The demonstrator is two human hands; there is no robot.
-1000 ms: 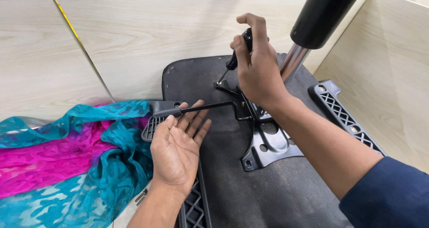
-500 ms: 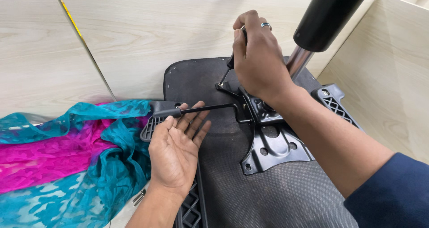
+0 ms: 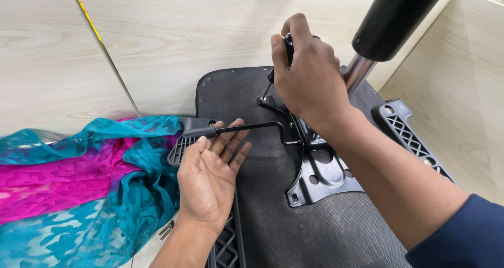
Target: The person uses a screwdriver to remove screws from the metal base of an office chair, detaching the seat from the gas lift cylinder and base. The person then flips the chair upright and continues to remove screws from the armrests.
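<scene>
While the right hand (image 3: pixel 307 81) reaches in from the near right, its fingers are wrapped tight round a black-handled screwdriver (image 3: pixel 277 68), whose tip sits on a screw at the far corner of the black metal plate (image 3: pixel 323 173) on the upturned seat (image 3: pixel 262 215). Palm up, the left hand (image 3: pixel 210 179) lies loosely spread, fingertips touching the black lever (image 3: pixel 241 127) beside the teal and pink cloth (image 3: pixel 79 184).

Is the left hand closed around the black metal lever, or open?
Open. The left hand lies palm up with fingers spread, fingertips just under the black metal lever, not wrapped around it.
</scene>
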